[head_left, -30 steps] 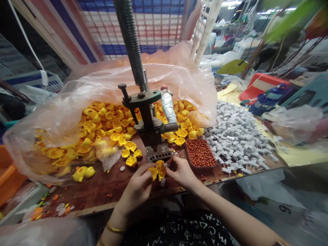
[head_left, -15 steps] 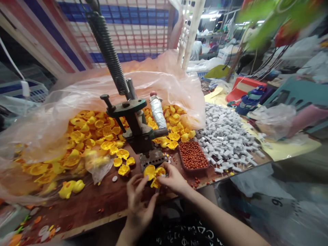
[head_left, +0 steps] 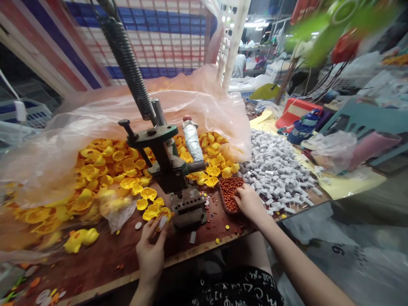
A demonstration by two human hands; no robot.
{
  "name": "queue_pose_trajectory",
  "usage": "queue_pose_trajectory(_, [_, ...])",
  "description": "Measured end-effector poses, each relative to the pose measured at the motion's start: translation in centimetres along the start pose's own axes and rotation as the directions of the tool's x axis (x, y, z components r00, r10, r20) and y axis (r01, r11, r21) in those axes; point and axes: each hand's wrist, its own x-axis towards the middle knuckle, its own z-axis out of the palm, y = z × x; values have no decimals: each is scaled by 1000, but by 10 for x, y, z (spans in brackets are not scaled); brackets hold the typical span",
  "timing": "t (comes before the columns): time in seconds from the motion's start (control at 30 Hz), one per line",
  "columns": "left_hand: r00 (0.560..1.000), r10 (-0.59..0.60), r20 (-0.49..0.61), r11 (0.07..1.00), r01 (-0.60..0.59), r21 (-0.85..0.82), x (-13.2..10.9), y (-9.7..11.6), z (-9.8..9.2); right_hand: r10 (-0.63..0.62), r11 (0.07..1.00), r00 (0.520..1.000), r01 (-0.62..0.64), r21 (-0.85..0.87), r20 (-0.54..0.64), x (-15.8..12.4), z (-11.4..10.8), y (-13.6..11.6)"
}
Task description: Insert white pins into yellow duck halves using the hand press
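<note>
My left hand (head_left: 151, 246) is closed around a yellow plastic duck shell half (head_left: 165, 211), left of the press base (head_left: 188, 214). A small pale grey block (head_left: 162, 222) shows in or against that shell, by the fingertips. More open shell halves (head_left: 148, 194) lie just beyond. Over at the right, my right hand (head_left: 252, 205) reaches into a small tray (head_left: 220, 192) of red-brown beads (head_left: 230, 190). Its fingers are drawn together among the beads, and what they pinch is hidden. Another grey piece (head_left: 193, 237) rests on the table in front of the press.
The hand press with its foil-wrapped lever (head_left: 192, 140) stands upright mid-table. Behind it, yellow shells (head_left: 111, 161) spill from a clear plastic bag (head_left: 191, 93). A heap of grey blocks with thin pins (head_left: 277, 170) covers the right side. A green fan (head_left: 344, 29) spins at upper right.
My hands have parted. The right has moved from the yellow shells into the bead tray; the left has shifted left with a shell half. The whole view has shifted slightly.
</note>
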Motion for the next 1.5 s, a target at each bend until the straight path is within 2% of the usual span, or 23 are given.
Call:
queue_pose_trajectory(0.13, [961,-270,57,925,275,-263,1,17,11,-78,997,997,78,-10,6,5,1,-7])
queue_pose_trajectory(0.27, [936,-340,86,866,348,-360,0,31,20,-60,987,996,68,-143,60,8,-2,-22])
queue_pose_trajectory(0.37, [926,-366,96,852,374,-366,0,32,17,-40,972,986,76,-222,159,15,2,-18])
queue_pose_trajectory(0.43, [919,-383,97,841,390,-375,0,32,12,-61,976,978,101,-194,202,20,5,-10])
queue_pose_trajectory(0.53, [905,-417,87,813,414,-408,2,33,6,-96,989,974,117,-93,205,27,4,2])
queue_pose_trajectory(0.63, [898,-432,88,788,423,-447,4,36,7,-98,984,989,79,161,114,28,-3,-4])
queue_pose_trajectory(0.7, [892,-439,112,762,435,-480,3,38,11,-146,877,987,100,471,62,22,-4,-25])
queue_pose_trajectory(0.8, [883,-451,129,728,447,-519,1,39,19,-271,520,962,131,844,18,4,5,-74])
queue_pose_trajectory(0.87, [886,-443,138,730,445,-519,-1,39,23,-272,328,962,79,941,14,-10,17,-105])
queue_pose_trajectory(0.93, [893,-420,160,745,440,-501,-3,38,24,-238,176,970,-15,984,58,-20,28,-128])
queue_pose_trajectory(1.0, [903,-392,175,764,426,-484,-4,38,25,-225,40,964,-134,990,139,-25,36,-139])
queue_pose_trajectory(1.07, [910,-373,181,779,413,-471,-4,37,25,-241,-57,945,-242,968,222,-26,40,-142])
queue_pose_trajectory(1.13, [912,-362,191,785,409,-464,-5,37,25,-256,-113,925,-318,941,282,-26,40,-142])
queue_pose_trajectory(1.23, [914,-350,205,791,406,-459,-5,36,26,-251,-141,913,-363,921,321,-26,37,-141])
queue_pose_trajectory(1.4, [909,-344,234,794,415,-445,-5,35,26,-233,-117,911,-372,921,339,-27,34,-142])
queue_pose_trajectory(1.5, [916,-340,212,803,400,-441,-3,35,25,-200,-97,930,-331,939,307,-26,35,-141])
